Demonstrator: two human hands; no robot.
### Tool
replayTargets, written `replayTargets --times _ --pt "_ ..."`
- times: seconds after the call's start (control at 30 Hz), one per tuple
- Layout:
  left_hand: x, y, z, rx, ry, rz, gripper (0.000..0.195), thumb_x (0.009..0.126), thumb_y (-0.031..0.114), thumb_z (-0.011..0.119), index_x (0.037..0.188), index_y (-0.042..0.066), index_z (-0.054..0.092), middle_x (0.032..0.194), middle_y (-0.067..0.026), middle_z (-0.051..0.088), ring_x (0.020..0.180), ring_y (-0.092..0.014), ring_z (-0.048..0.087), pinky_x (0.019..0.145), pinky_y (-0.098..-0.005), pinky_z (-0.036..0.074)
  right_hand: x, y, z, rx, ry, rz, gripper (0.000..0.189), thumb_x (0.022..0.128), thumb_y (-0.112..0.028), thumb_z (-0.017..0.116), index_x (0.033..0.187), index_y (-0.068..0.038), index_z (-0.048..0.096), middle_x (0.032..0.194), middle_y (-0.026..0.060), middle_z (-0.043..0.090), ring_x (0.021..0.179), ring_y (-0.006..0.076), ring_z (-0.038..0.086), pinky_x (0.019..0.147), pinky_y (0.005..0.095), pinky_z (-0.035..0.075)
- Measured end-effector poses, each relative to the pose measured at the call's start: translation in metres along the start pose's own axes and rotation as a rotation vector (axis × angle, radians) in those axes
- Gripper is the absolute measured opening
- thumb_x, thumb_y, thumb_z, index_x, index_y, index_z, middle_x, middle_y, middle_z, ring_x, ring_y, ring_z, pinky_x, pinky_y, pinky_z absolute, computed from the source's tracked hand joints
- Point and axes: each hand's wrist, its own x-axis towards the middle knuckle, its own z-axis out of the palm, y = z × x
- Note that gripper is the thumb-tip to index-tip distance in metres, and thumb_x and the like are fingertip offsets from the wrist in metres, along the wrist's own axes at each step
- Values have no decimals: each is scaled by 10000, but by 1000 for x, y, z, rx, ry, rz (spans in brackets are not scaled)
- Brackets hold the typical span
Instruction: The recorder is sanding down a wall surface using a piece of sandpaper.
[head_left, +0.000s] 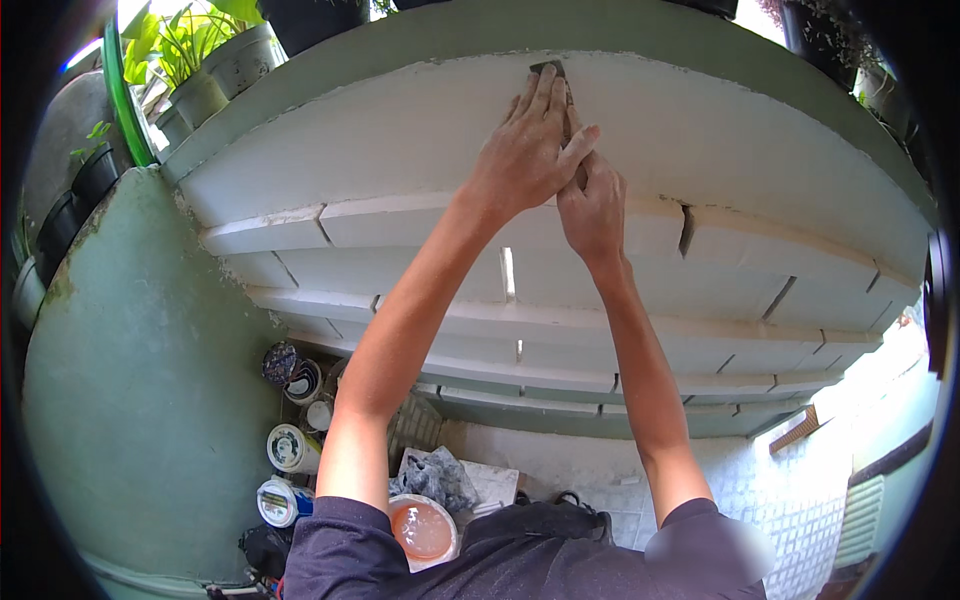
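Note:
A flat, dark hand tool (548, 66) lies against the smooth pale upper face of the wall (375, 139), just under its green top edge. My left hand (529, 146) rests flat over the tool, fingers stretched out along it and thumb out to the side; it presses rather than wraps around. Below and to the right, my right hand (596, 199) is closed around the tool's lower end. Most of the tool is hidden under my hands, so its exact kind is unclear. Whitish dust coats my fingers.
Potted plants (199, 97) stand along the top ledge. Slotted pale ledges (660, 232) project below my hands. A green side wall (150, 360) bounds the left. Several paint tubs (289, 448), a bucket of pinkish liquid (424, 529) and a crumpled plastic bag (439, 476) sit below.

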Motion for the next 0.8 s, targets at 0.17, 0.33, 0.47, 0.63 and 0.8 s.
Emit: replayTargets --times 0.17,0.33,0.47,0.63,0.8 --pt "-7 2 6 61 -7 76 710 875 465 333 1259 -129 274 1347 -267 240 1271 -373 211 1043 -409 197 -9 0 1 60 -4 -21 264 792 -43 432 1021 64 509 789 216 574 672 337 556 613 382 430" --pt "-10 2 4 75 31 49 713 871 470 345 1249 -133 290 1339 -272 253 1265 -379 225 1035 -421 212 -11 6 13 73 -15 -16 347 820 -61 414 1148 43 455 826 211 582 684 326 563 615 366 443" --pt "-9 -2 2 136 1 77 700 878 455 359 1252 -133 290 1331 -264 274 1276 -353 214 1043 -405 201 -11 5 20 161 16 26 346 831 -84 417 1151 39 460 834 193 589 673 302 564 623 336 451" --pt "-7 -5 7 158 0 80 688 879 450 360 1243 -131 308 1319 -264 294 1270 -359 224 1040 -410 207 -9 9 22 195 -15 135 347 841 -110 427 1152 39 460 829 173 593 647 234 555 624 309 449" --pt "0 -10 11 213 39 124 676 879 440 363 1239 -130 313 1302 -273 312 1258 -374 241 1035 -417 215 1 16 31 189 106 65 330 829 -105 448 1120 45 489 769 170 585 596 190 512 589 299 438"
